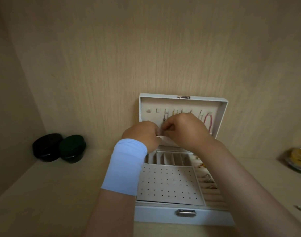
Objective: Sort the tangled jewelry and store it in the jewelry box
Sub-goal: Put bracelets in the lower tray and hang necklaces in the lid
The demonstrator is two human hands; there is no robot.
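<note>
On the shelf of a pale wooden cupboard, the jewelry box (184, 218) stands open with its lid (221, 117) upright against the back panel, so the row of hooks (173, 111) inside the lid faces the person and lets chains hang straight rather than re-tangle. The right hand (185, 130) has its fingers (165, 128) curled in a pinch on a silver chain (164, 117) that drops from one hook. The left hand (141, 134), fingers curled too, grips the lip of the lid pocket (163, 138) just below, probably to hold it open so the chain's tail can be tucked in. About six pieces hang from the hooks, among them one pink cord (208, 123) at the right end, well apart from the chain in hand; two hooks at the left end are bare, and the hands hide the lower parts of the middle pieces. In the base lie one perforated earring panel (166, 183), five narrow slots (168, 159) clear of the wrist, and ring rolls (209, 185) holding several small gold pieces, too small to count. One clasp plate (186, 212) sits on the front wall. A light-blue wrist sleeve (125, 166) covers the left wrist. To the left stand two dark round tins, one black (47, 147) and one green (73, 148), touching; at the right edge is one gold-lidded jar (298, 159).
</note>
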